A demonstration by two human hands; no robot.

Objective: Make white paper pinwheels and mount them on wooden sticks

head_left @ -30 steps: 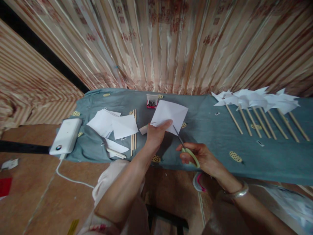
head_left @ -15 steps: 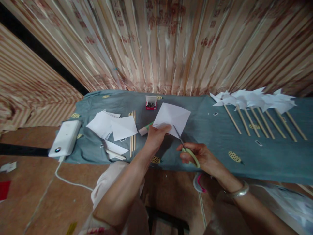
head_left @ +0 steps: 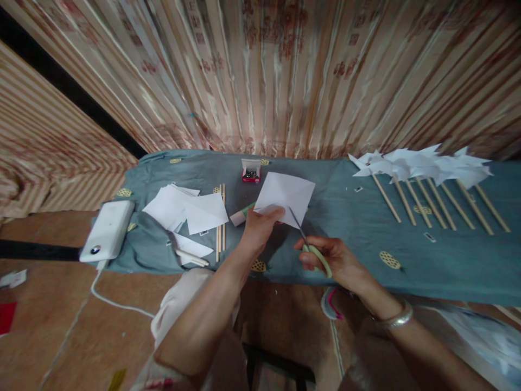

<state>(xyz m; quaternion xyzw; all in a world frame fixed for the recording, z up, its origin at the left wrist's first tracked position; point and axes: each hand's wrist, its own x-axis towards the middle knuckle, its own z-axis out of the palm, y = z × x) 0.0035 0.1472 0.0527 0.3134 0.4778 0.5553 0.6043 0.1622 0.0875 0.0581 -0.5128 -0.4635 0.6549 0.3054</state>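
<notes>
My left hand (head_left: 262,222) pinches the lower left edge of a white square sheet of paper (head_left: 285,190), held above the cloth-covered table. In my right hand (head_left: 325,254) is a pair of scissors (head_left: 318,259) with light green handles, its fingers wrapped round the loops. The dark blades reach into the paper from its lower right edge, pointing toward the middle. Left of my left hand lie wooden sticks (head_left: 221,228) and a pile of white paper sheets (head_left: 205,213). A green and white tube (head_left: 240,216) lies partly behind the left hand.
A small open red box of metal pieces (head_left: 251,172) stands behind the paper. Several paper pinwheels (head_left: 423,165) on sticks lie in a row at the right. A white power bank (head_left: 108,231) with a cable rests at the left end. A striped curtain (head_left: 268,81) hangs behind the table.
The paper has tilted slightly, its far right corner shifting a little left and down. Both hands keep nearly the same place and the same hold.
</notes>
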